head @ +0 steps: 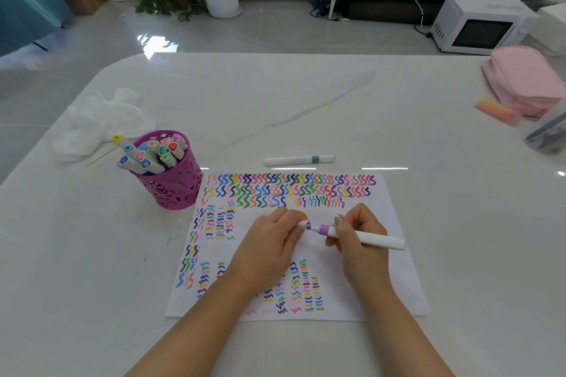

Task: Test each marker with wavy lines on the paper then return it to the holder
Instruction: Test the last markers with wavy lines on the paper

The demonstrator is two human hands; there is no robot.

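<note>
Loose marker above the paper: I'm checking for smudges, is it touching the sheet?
Apart. The head view shows bare table between the green-banded marker and the paper's far edge.

We see the right hand [358, 239] gripping a white marker [372, 238] with a purple collar while the left hand [272, 242] pinches its cap [301, 223] at the nib, above the paper [395, 285] of wavy lines. A magenta holder [174, 190] stands left; 1 green-banded marker [298, 160] lies on the bench [275, 101] beyond.

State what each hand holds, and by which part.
The right hand grips the marker by its barrel near the tip; the left hand pinches its cap.
</note>
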